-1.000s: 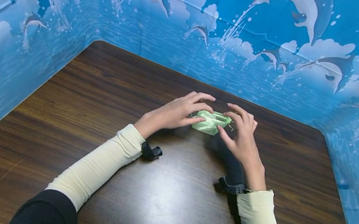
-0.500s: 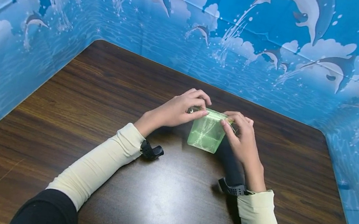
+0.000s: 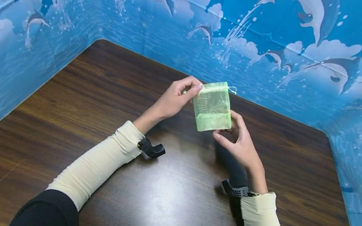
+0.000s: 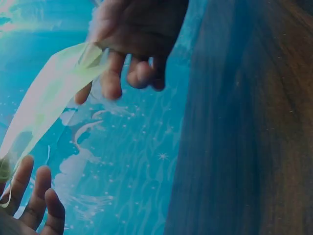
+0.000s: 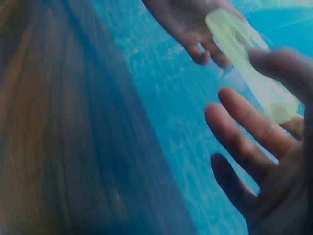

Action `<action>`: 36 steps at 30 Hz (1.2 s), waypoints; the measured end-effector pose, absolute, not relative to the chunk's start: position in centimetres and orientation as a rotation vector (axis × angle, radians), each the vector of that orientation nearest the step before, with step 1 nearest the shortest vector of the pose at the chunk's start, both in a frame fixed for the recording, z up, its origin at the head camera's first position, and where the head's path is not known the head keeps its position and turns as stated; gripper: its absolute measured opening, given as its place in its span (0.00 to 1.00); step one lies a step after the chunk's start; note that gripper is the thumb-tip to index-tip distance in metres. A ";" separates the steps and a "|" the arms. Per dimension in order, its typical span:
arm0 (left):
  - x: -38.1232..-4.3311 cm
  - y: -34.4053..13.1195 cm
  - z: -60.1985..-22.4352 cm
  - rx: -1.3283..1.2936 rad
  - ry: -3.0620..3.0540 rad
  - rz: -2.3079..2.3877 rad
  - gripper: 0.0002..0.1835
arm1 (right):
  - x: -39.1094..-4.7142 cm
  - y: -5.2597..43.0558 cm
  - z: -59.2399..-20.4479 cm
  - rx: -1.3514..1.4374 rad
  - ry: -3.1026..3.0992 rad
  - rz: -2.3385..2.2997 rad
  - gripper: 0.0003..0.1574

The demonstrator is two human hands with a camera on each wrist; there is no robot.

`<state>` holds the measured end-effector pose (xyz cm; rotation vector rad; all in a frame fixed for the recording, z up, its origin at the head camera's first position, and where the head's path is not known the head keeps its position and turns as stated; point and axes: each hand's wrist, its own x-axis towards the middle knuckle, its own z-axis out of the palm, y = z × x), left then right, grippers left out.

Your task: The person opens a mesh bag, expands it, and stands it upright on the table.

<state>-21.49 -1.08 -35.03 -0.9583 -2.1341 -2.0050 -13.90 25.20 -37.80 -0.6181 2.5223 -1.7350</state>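
Note:
A small light-green drawstring organza pouch (image 3: pixel 214 108) is held up above the table, slightly tilted, its gathered top edge upward. My left hand (image 3: pixel 178 97) pinches its upper left corner between thumb and fingers. A pale drawstring loop (image 3: pixel 232 90) sticks out at the upper right. By the lower right corner is my right hand (image 3: pixel 241 141), its thumb and fingers apart; some fingertips pass behind the pouch, and contact is hard to tell. In the right wrist view, the right fingers (image 5: pixel 244 132) extend loosely beside the pouch (image 5: pixel 254 68). The left wrist view shows the pouch (image 4: pixel 44 98) edge-on and blurred.
A dark wood-grain table (image 3: pixel 71 120) lies beneath both hands. Blue dolphin-print cloth (image 3: pixel 177 42) stands along its back and sides. Each wrist wears a black camera mount (image 3: pixel 152 149), below pale yellow sleeves (image 3: pixel 99 163).
The pouch has gone from nearly edge-on to facing me, and has been raised and turned. My left hand rises with it, while my right hand has loosened and shifted to the lower corner.

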 end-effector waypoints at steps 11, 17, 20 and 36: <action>-20.1 0.8 -36.7 -0.822 -2.395 -1.929 0.28 | -14.3 23.7 -38.1 -0.361 2.862 -1.968 0.16; -18.7 1.7 -36.8 -0.922 -2.711 -1.459 0.22 | -14.4 22.9 -38.0 -0.308 2.970 -2.074 0.15; -18.4 2.0 -36.7 -0.833 -2.667 -1.325 0.13 | -14.4 22.5 -38.0 -0.377 3.013 -2.034 0.13; -17.5 3.2 -36.5 -0.530 -2.485 -1.337 0.10 | -13.6 21.4 -38.9 -0.860 3.317 -1.708 0.16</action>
